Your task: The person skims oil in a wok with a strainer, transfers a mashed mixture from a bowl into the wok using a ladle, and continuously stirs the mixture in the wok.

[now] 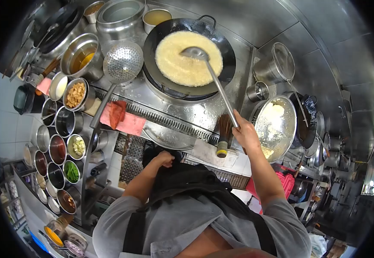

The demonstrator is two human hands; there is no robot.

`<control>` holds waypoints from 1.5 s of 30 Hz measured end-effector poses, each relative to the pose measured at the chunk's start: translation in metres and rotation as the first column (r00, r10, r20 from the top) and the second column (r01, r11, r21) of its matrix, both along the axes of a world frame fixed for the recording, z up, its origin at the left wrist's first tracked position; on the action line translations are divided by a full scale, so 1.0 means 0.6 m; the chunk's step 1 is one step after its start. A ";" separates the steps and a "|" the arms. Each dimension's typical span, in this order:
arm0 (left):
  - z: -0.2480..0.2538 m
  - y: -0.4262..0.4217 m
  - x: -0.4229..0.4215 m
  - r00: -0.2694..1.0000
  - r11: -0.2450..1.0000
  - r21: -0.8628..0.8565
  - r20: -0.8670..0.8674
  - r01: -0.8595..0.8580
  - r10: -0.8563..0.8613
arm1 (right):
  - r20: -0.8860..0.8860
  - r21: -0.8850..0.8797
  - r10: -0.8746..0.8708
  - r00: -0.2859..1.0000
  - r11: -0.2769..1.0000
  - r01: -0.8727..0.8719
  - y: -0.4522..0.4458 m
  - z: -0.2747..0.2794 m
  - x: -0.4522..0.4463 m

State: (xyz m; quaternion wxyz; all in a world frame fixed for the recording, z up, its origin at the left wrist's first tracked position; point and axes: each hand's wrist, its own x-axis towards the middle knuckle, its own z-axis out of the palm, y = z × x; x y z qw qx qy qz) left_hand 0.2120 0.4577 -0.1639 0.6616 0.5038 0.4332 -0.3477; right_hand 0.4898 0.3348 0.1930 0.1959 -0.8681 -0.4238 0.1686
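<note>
My right hand is wrapped round the long handle of a steel ladle. The ladle's bowl lies in pale yellow, frothy liquid inside a large black wok on the stove. In front of my dark apron, my left hand is closed in a fist; whatever its fingers hold, if anything, is hidden. A brown bristle brush with a yellow-banded end stands just left of my right hand. Close by on the right is a perforated metal colander with pale yellow pieces in it.
Left of the wok, a perforated skimmer rests with its handle over the stove edge. Beside it lie a pink cloth and a metal pot of amber liquid. Several ingredient containers fill the left rack. Strainers and pots stand at right.
</note>
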 end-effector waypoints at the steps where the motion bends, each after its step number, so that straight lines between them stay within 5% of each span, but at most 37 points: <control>1: -0.010 -0.027 0.026 1.000 1.000 -0.015 0.000 -0.003 0.003 | 0.000 -0.015 0.003 1.000 1.000 -0.003 0.003 -0.010 0.011; 5: -0.086 -0.096 0.105 0.947 0.929 -0.197 0.008 -0.315 0.322 | 0.199 0.001 0.098 0.975 0.995 -0.100 0.022 -0.011 0.026; 7: -0.121 -0.145 0.110 0.798 0.726 -0.426 0.017 -0.539 0.602 | 0.157 0.033 0.053 0.986 0.998 -0.059 0.010 0.007 0.014; 10: -0.151 -0.194 0.137 0.419 0.243 -0.689 -0.097 -0.683 0.903 | 0.113 -0.025 0.050 0.992 0.999 -0.048 -0.026 -0.007 0.004; 13: -0.174 -0.234 0.146 0.379 0.160 -0.620 -0.239 -0.768 0.894 | 0.172 -0.116 0.073 0.982 0.992 -0.053 -0.041 -0.040 -0.001; 15: -0.141 -0.226 0.151 0.361 0.188 -0.574 -0.204 -0.797 0.910 | 0.223 -0.145 0.040 0.974 0.989 -0.008 -0.039 -0.052 -0.006; 19: -0.070 -0.218 0.140 0.316 0.171 -0.655 -0.110 -0.736 0.942 | -0.029 -0.051 -0.082 0.996 0.995 0.080 -0.057 -0.062 -0.020; 21: -0.048 -0.203 0.142 0.502 0.441 -0.497 0.012 -0.747 0.865 | -0.085 -0.080 -0.124 0.989 0.990 0.118 -0.069 -0.062 -0.024; 30: -0.103 -0.184 0.131 0.630 0.492 -0.602 -0.025 -0.630 0.776 | 0.026 0.005 -0.092 0.995 0.996 0.092 -0.096 -0.068 -0.043; 32: -0.106 -0.171 0.123 0.957 0.924 -0.303 0.095 -0.233 0.272 | 0.148 0.074 -0.053 0.988 0.996 0.042 -0.080 -0.075 -0.029; 33: -0.109 -0.155 0.119 0.954 0.925 -0.290 0.097 -0.244 0.282 | 0.133 0.102 -0.050 0.990 0.994 0.037 -0.067 -0.076 -0.020; 34: -0.123 -0.140 0.113 0.986 0.996 -0.092 0.163 -0.006 0.021 | 0.156 0.113 -0.067 0.985 0.992 0.050 -0.051 -0.075 -0.014; 36: -0.134 -0.093 0.073 0.893 0.860 0.374 0.149 0.346 -0.424 | 0.186 0.156 -0.083 0.979 0.986 0.054 -0.026 -0.085 0.001; 38: -0.180 -0.034 -0.025 0.486 0.465 0.832 0.284 0.304 -0.826 | 0.168 0.229 -0.088 0.982 0.972 0.047 0.005 -0.088 0.010; 40: -0.147 0.016 -0.109 0.449 0.405 0.687 0.127 0.603 -0.884 | 0.101 0.226 -0.149 0.984 0.966 0.123 0.039 -0.088 0.011; 42: -0.191 0.034 -0.223 0.631 0.541 0.656 0.125 0.526 -0.766 | 0.030 0.211 -0.191 0.981 0.961 0.180 0.077 -0.078 0.002; 44: -0.098 0.068 -0.272 0.922 0.935 0.067 -0.207 0.348 -0.328 | -0.066 0.184 -0.242 0.968 0.951 0.250 0.106 -0.079 -0.006; 45: -0.061 0.084 -0.296 0.915 0.929 0.078 -0.224 0.361 -0.337 | -0.082 0.195 -0.254 0.964 0.944 0.266 0.118 -0.076 -0.016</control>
